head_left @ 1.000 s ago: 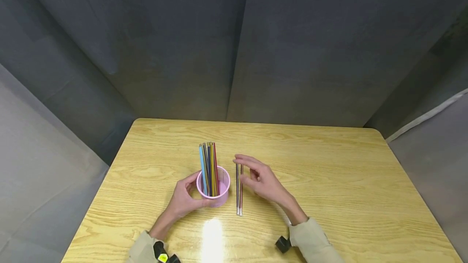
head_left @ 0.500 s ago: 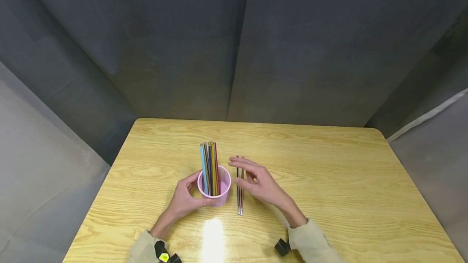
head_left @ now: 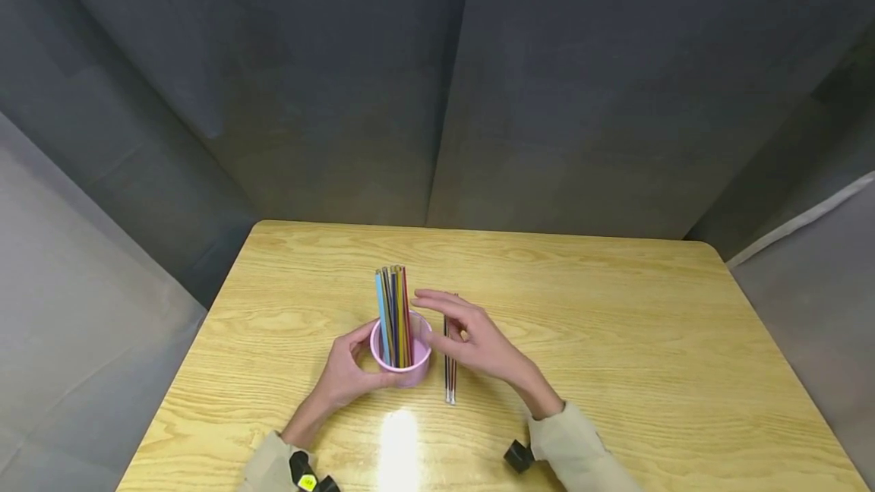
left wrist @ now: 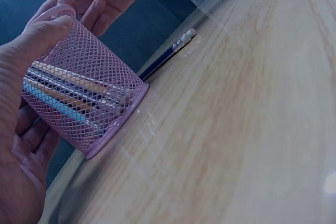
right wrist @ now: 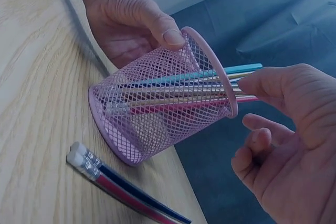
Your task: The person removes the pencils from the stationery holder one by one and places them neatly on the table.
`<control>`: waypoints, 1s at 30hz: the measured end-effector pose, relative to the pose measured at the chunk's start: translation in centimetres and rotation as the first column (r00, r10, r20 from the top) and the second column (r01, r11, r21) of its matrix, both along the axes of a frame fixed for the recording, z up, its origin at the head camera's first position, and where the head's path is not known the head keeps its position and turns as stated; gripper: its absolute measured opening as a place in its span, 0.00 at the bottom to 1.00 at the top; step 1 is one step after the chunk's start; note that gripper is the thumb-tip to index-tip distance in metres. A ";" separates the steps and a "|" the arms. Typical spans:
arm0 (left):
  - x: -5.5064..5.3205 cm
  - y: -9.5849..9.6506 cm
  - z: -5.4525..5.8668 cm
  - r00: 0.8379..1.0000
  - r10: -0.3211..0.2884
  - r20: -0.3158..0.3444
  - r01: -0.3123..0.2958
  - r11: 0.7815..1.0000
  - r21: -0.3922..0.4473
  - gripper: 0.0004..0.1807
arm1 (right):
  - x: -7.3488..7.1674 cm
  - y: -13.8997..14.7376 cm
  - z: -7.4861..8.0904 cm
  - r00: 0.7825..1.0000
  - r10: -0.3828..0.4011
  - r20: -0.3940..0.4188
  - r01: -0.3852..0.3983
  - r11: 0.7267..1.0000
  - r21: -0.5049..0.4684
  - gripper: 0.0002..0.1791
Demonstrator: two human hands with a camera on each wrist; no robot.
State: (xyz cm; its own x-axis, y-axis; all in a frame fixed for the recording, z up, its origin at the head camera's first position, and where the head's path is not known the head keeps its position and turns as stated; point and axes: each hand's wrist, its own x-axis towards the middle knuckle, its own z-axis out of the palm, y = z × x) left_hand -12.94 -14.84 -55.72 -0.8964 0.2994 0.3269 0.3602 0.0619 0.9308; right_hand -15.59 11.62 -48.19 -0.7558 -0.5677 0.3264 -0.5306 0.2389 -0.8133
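Note:
A pink mesh pencil cup (head_left: pixel 412 378) stands on the wooden table with several pencils (head_left: pixel 393 310) leaning inside it, light blue, dark, yellow and red. My left hand (head_left: pixel 347 372) grips the cup's side, thumb near the rim in the right wrist view. My right hand (head_left: pixel 481 336) hovers at the cup's right, its index finger stretched towards the standing pencils and its thumb (right wrist: pixel 257 83) right at the rim. Its other fingers are partly bent. Beneath it two pencils (head_left: pixel 450 393), one dark blue and one red, lie side by side, white erasers towards me, partly hidden by the hand.
The wooden table (head_left: pixel 615 340) extends to both sides. Dark grey curtains (head_left: pixel 560 97) hang behind its far edge, with lighter cloth (head_left: pixel 82 310) at the left. A black wrist device (head_left: pixel 518 456) sits by the right sleeve.
My right hand has moved left, from over the two lying pencils to the cup's rim and the standing pencils. The left hand and the pencil cup have stayed in place.

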 end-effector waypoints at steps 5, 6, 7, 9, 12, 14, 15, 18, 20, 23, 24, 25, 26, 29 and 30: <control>0.0 0.0 0.0 1.000 -0.006 0.009 0.006 1.000 -0.014 0.48 | -0.1 -0.4 0.1 1.000 0.014 -0.007 -0.014 1.000 0.001 0.27; -0.1 0.0 0.0 1.000 -0.008 0.010 0.008 1.000 -0.018 0.49 | -0.2 -0.4 0.1 1.000 0.021 -0.012 -0.021 1.000 -0.001 0.27; 0.0 0.0 0.0 1.000 -0.010 0.009 0.010 1.000 -0.022 0.49 | -0.3 -0.5 0.0 0.999 0.029 -0.017 -0.030 1.000 -0.003 0.27; 0.0 0.0 0.1 1.000 -0.011 0.016 0.011 1.000 -0.023 0.49 | -0.4 -0.7 -0.1 0.998 0.049 -0.025 -0.049 0.999 -0.008 0.27; 0.0 0.1 0.1 1.000 -0.007 0.025 0.007 1.000 -0.022 0.49 | -0.5 -0.9 -0.3 0.997 0.072 -0.018 -0.073 0.997 -0.013 0.28; 0.1 0.1 0.2 1.000 -0.006 0.030 0.006 1.000 -0.018 0.49 | -0.6 -1.0 -0.3 0.997 0.083 -0.013 -0.083 0.996 -0.016 0.28; 0.1 0.1 0.2 1.000 -0.006 0.028 0.007 1.000 -0.018 0.49 | -0.7 -1.0 -0.3 0.996 0.088 -0.012 -0.089 0.996 -0.018 0.29; 0.0 0.0 0.1 1.000 -0.011 0.023 0.011 1.000 -0.013 0.49 | -0.8 -1.1 -0.3 0.995 0.097 -0.002 -0.097 0.995 -0.013 0.30; 0.0 0.0 0.0 1.000 -0.015 0.020 0.015 1.000 -0.011 0.49 | -0.9 -1.2 -0.3 0.995 0.099 0.005 -0.099 0.995 -0.007 0.30; 0.0 -0.1 0.0 1.000 -0.016 0.020 0.016 1.000 -0.010 0.49 | -1.0 -1.3 -0.3 0.995 0.098 0.018 -0.098 0.995 0.005 0.30; 0.0 -0.1 0.0 1.000 -0.016 0.023 0.016 1.000 -0.010 0.49 | -1.0 -1.3 -0.4 0.995 0.096 0.020 -0.097 0.995 0.009 0.30; 0.0 -0.1 0.0 1.000 -0.016 0.024 0.016 1.000 -0.012 0.49 | -1.0 -1.3 -0.4 0.995 0.094 0.021 -0.094 0.995 0.013 0.30; 0.0 -0.1 0.0 0.999 -0.015 0.028 0.015 1.000 -0.011 0.49 | -1.0 -1.4 -0.3 0.995 0.093 0.023 -0.093 0.996 0.017 0.30; 0.0 -0.2 0.1 0.999 -0.017 0.034 0.017 1.000 -0.013 0.50 | -1.0 -1.4 -0.3 0.996 0.089 0.024 -0.090 0.996 0.024 0.30; 0.0 -0.1 0.1 0.999 -0.017 0.035 0.017 1.000 -0.013 0.50 | -1.0 -1.4 -0.3 0.996 0.088 0.025 -0.089 0.996 0.024 0.30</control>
State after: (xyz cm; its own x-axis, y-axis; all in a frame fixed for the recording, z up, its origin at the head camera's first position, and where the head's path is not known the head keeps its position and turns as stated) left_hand -12.96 -14.98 -55.60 -0.9018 0.3192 0.2914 0.3288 0.0689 0.9419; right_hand -16.58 10.26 -48.45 -0.7095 -0.6406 0.2936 -0.5308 0.2119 -0.8206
